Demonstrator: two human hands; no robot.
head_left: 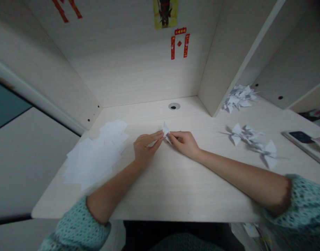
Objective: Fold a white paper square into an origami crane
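Note:
A small piece of white folded paper (pixel 165 131) stands between my two hands near the middle of the pale wooden desk (pixel 175 188). My left hand (pixel 145 146) pinches its left side with the fingertips closed on it. My right hand (pixel 184 142) grips its right side, fingers curled round the paper. Both forearms rest on the desk, with green knitted sleeves pushed up.
A loose pile of flat white paper sheets (pixel 94 157) lies at the left. Folded paper cranes (pixel 251 139) lie at the right, and a heap of them (pixel 237 98) sits further back. A phone (pixel 302 136) lies at the far right. A cable hole (pixel 174 106) is behind.

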